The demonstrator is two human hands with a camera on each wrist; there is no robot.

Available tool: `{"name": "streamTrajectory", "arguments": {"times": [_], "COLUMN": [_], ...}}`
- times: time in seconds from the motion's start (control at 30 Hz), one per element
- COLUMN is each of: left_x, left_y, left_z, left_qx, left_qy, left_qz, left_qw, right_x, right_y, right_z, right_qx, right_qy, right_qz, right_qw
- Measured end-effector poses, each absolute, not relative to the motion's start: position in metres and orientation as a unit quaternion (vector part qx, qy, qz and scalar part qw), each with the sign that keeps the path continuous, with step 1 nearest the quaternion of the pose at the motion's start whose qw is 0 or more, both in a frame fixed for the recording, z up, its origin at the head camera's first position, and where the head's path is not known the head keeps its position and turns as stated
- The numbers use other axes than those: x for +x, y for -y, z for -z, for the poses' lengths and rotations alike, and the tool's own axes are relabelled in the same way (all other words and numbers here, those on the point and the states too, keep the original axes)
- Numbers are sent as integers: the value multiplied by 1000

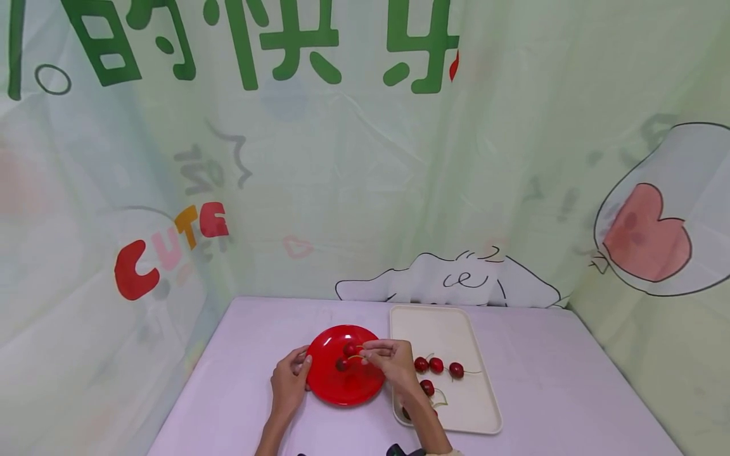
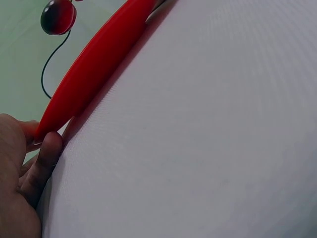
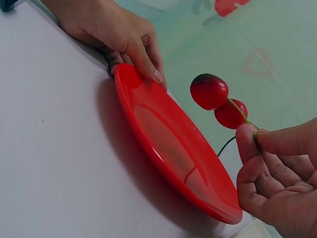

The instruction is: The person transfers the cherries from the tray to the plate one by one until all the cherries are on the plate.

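Note:
A round red plate [image 1: 342, 394] sits on the table, its near-left rim gripped by my left hand [image 1: 289, 382], thumb on top and fingers below the edge. My right hand [image 3: 285, 173] pinches the green stem of a pair of dark red cherries [image 3: 210, 91] between thumb and index fingertip. In the head view the cherries [image 1: 350, 349] hang over the middle of the plate. From the left wrist, the red underside [image 2: 96, 67] of the plate shows, with fingers [image 2: 48, 151] at its rim.
Right of the plate lies a cream rectangular tray [image 1: 473, 408], partly behind my right forearm. Several more cherries [image 1: 436, 365] with stems lie in it. A pale green printed curtain [image 1: 399, 190] hangs behind and on both sides of the white table [image 1: 547, 380].

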State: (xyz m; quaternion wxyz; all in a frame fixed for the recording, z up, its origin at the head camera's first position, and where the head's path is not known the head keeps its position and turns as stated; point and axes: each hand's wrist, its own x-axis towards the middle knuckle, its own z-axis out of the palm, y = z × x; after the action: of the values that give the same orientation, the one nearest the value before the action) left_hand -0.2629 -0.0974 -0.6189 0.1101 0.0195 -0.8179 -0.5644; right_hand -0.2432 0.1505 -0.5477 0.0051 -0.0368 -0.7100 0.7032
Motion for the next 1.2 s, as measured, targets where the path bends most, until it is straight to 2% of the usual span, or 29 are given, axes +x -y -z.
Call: {"name": "streamTrajectory", "arguments": {"times": [1.2], "left_x": [-263], "left_y": [98], "left_z": [620], "left_qx": [8], "left_qy": [818], "left_qz": [563], "left_qw": [120], "right_x": [-258], "right_y": [-115], "right_z": [565], "right_qx": [-7], "right_qy": [705], "right_qz": [-709], "right_qw": [-11]}}
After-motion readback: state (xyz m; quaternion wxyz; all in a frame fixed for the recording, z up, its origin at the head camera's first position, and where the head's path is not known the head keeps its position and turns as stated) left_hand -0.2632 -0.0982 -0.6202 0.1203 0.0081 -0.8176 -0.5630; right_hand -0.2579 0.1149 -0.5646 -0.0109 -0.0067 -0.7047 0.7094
